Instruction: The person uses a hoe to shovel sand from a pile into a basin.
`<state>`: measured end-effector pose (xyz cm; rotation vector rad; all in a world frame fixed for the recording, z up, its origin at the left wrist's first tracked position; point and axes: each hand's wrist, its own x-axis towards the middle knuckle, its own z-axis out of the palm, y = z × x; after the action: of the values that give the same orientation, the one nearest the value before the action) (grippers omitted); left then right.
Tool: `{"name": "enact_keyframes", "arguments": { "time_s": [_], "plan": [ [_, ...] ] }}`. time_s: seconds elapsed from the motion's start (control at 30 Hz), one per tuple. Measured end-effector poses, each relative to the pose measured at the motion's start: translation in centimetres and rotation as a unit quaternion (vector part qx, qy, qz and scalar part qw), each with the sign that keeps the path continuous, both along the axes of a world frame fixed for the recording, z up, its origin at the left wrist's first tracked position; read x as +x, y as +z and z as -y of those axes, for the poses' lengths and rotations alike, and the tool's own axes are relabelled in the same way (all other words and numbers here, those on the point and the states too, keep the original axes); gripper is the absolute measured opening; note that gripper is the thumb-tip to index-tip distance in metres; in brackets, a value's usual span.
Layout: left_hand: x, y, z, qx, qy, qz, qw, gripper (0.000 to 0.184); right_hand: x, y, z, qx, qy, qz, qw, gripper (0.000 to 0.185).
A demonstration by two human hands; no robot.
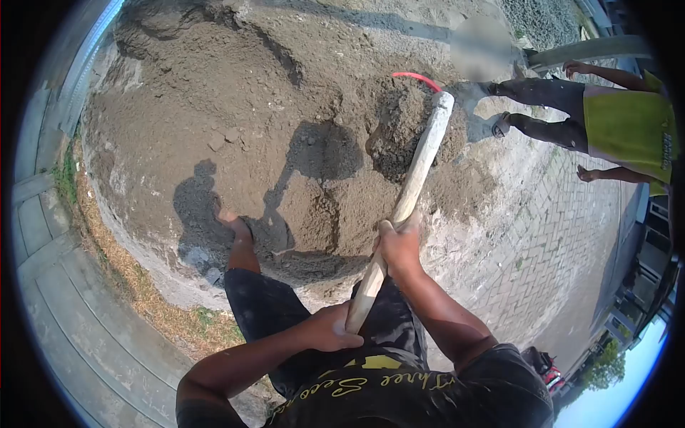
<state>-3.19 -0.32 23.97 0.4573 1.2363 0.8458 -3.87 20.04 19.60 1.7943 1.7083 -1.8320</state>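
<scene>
A shovel with a pale, worn wooden handle (415,171) slants from my waist up to the right. My left hand (332,329) is wrapped round its lower end, close to my lap. Further up the shaft, my right hand (399,246) grips the wood, fingers closed. Beyond the handle's far end, a red curved edge (419,77) of the blade shows; the rest of the blade is hidden under a heap of damp grey-brown sand (399,121). My bare foot (234,222) stands on the sand pile (193,93).
At the right, a person in a yellow-green shirt (622,118) stands near the shovel's far end. Paving bricks (535,221) lie on that side. A concrete strip (93,314) and dry grass (139,274) border the pile at left. Shadows fall across the sand.
</scene>
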Motion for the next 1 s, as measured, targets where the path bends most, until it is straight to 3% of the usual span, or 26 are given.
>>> {"name": "enact_keyframes", "arguments": {
  "time_s": [0.03, 0.07, 0.1, 0.2, 0.23, 0.3, 0.37, 0.43, 0.47, 0.57, 0.6, 0.63, 0.67, 0.7, 0.73, 0.77, 0.8, 0.83, 0.9, 0.93, 1.0],
  "plan": [
    [0.5, -3.6, 0.2, -0.054, -0.044, -0.113, 0.991, 0.062, 0.3, -2.7, 0.2, 0.033, -0.027, -0.018, 0.999, 0.039],
    [0.0, -7.0, -1.3, -0.126, -0.088, -0.17, 0.973, 0.055, 0.2, -4.9, -0.5, 0.015, -0.042, -0.017, 0.999, 0.052],
    [-0.5, -10.0, -3.0, -0.198, -0.137, -0.225, 0.944, 0.05, -0.1, -7.4, -1.3, 0.016, -0.053, -0.026, 0.998, 0.052],
    [0.7, -19.4, -8.9, -0.185, 0.018, -0.374, 0.909, 0.043, -1.0, -13.1, -6.0, 0.109, -0.064, -0.053, 0.991, 0.048],
    [2.2, -21.8, -10.2, -0.168, 0.085, -0.401, 0.897, 0.043, -1.3, -12.5, -7.3, 0.111, -0.07, -0.051, 0.99, 0.048],
    [1.6, -21.1, -13.9, -0.113, 0.126, -0.455, 0.874, 0.04, -2.3, -8.2, -9.5, 0.168, -0.058, -0.13, 0.975, 0.042],
    [0.6, -16.7, -15.6, -0.047, 0.175, -0.51, 0.841, 0.037, -3.3, -3.3, -10.2, 0.193, -0.033, -0.185, 0.963, 0.041],
    [-1.5, -8.9, -14.9, 0.031, 0.313, -0.243, 0.918, 0.025, -4.1, 0.7, -9.6, 0.229, 0.03, -0.257, 0.938, 0.039],
    [-0.6, -8.2, -13.7, 0.072, 0.358, -0.308, 0.878, 0.029, -4.6, 2.3, -8.7, 0.246, 0.062, -0.272, 0.928, 0.039],
    [0.8, -3.4, -8.1, 0.009, 0.421, -0.219, 0.88, 0.023, -5.1, 5.9, -4.6, 0.152, 0.167, -0.241, 0.944, 0.044],
    [2.1, -4.3, -5.3, -0.058, 0.42, -0.212, 0.881, 0.021, -4.6, 6.0, -3.6, 0.128, 0.225, -0.215, 0.942, 0.05],
    [2.6, -2.2, -3.9, -0.101, 0.427, -0.161, 0.884, 0.021, -3.3, 5.9, -3.0, 0.06, 0.312, -0.174, 0.932, 0.064],
    [3.9, -3.1, -2.2, -0.073, 0.443, -0.161, 0.879, 0.017, -1.4, 3.4, -1.9, -0.008, 0.355, -0.149, 0.923, 0.072],
    [3.7, 0.1, -2.5, -0.114, 0.466, -0.06, 0.875, 0.017, 1.2, 1.0, -1.1, 0.054, 0.434, -0.125, 0.891, 0.081],
    [3.8, -2.2, -1.3, -0.159, 0.458, -0.033, 0.874, 0.015, 3.9, 2.3, -2.0, 0.03, 0.507, -0.09, 0.856, 0.086],
    [3.4, -7.6, 0.4, -0.22, 0.455, 0.007, 0.863, 0.011, 7.7, 1.3, -2.1, 0.096, 0.516, -0.068, 0.848, 0.087],
    [2.0, -9.9, 1.0, -0.26, 0.449, 0.036, 0.854, 0.011, 10.8, 1.2, -3.6, 0.008, 0.549, -0.057, 0.834, 0.088],
    [-0.3, -10.3, 0.6, -0.27, 0.455, 0.057, 0.847, 0.012, 15.3, -3.2, -4.0, 0.067, 0.571, -0.007, 0.818, 0.087],
    [-4.3, -11.3, 0.6, -0.268, 0.477, 0.072, 0.834, 0.012, 22.6, -2.0, -6.4, 0.07, 0.572, 0.087, 0.812, 0.075],
    [-6.4, -11.9, 0.7, -0.262, 0.489, 0.073, 0.829, 0.013, 25.4, -1.0, -8.3, 0.014, 0.623, 0.109, 0.774, 0.07],
    [-8.7, -12.9, 0.1, -0.25, 0.508, 0.077, 0.82, 0.013, 33.1, -5.8, -9.8, 0.022, 0.592, 0.05, 0.804, 0.059]
  ]
}}
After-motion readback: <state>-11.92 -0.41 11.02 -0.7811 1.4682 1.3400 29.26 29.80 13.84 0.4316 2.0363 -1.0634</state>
